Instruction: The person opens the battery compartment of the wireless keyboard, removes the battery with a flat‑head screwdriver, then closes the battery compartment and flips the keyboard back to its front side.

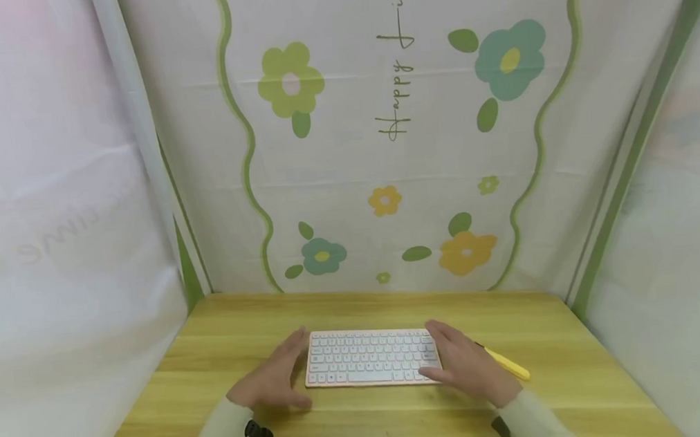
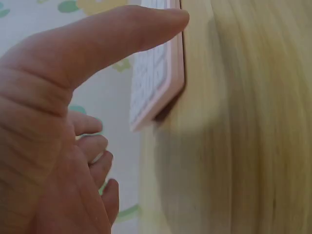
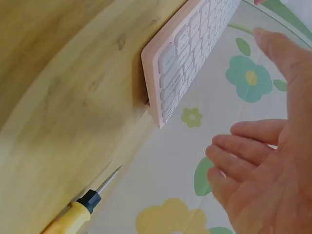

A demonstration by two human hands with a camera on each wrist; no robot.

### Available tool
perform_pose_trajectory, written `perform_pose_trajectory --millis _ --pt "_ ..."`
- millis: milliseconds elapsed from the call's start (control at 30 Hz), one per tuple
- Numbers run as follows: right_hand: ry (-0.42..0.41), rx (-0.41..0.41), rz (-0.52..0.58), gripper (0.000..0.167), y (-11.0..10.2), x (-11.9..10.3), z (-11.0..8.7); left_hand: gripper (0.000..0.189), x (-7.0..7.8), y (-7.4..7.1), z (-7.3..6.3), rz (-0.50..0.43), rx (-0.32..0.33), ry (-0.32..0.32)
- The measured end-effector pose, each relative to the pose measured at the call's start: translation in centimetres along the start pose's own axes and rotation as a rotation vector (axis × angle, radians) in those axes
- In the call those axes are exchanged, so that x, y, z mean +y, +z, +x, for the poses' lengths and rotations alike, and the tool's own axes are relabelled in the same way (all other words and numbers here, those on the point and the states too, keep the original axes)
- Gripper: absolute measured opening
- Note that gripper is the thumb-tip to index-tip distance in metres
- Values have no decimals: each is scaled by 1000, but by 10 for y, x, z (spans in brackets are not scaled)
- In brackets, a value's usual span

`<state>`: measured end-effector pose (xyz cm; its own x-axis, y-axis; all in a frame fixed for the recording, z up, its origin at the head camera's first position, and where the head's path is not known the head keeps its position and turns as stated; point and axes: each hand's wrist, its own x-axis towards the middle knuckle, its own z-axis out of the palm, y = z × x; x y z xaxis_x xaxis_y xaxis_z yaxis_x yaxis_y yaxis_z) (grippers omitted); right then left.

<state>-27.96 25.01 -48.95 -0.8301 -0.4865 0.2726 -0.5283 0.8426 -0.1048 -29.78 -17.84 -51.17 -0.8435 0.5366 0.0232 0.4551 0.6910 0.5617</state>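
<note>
A small white keyboard with a pinkish rim [image 1: 371, 357] lies on the wooden table, its keys facing up. My left hand [image 1: 276, 377] is at its left end, thumb and fingers spread apart and holding nothing. Over the right end hovers my right hand [image 1: 465, 364], covering that edge in the head view. The right wrist view shows a gap between the right hand's fingers [image 3: 239, 156] and the keyboard [image 3: 168, 68]. In the left wrist view the thumb [image 2: 122, 29] overlaps the keyboard's edge [image 2: 176, 73]; whether it touches cannot be told.
Right of the right hand lies a tool with a yellow handle [image 1: 509, 363], a black collar and a thin pointed metal shaft [image 3: 108, 180]. White cloth walls printed with flowers [image 1: 291, 81] enclose the wooden table [image 1: 368, 422] at the back and both sides.
</note>
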Motion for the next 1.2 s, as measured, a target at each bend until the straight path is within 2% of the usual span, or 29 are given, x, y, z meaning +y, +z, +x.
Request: perform_pose_trajectory --millis 233,433,667,833,1033,1200 --pt "-22 -96 143 101 -8 -8 13 138 -17 -1 5 -104 -9 -15" --pt "-36 -175 183 104 -10 -20 34 137 -23 -1 15 -186 -16 -43" --pt "-62 -264 301 110 -8 -32 60 138 -28 1 25 -184 -20 -50" --pt "-56 -313 342 111 -4 -39 77 138 -27 0 30 -181 -40 -35" --pt "-59 -326 391 110 4 -47 92 135 -28 -2 32 -174 -69 -18" --pt "-71 -327 436 112 11 -50 101 133 -31 -1 36 -216 -83 -16"
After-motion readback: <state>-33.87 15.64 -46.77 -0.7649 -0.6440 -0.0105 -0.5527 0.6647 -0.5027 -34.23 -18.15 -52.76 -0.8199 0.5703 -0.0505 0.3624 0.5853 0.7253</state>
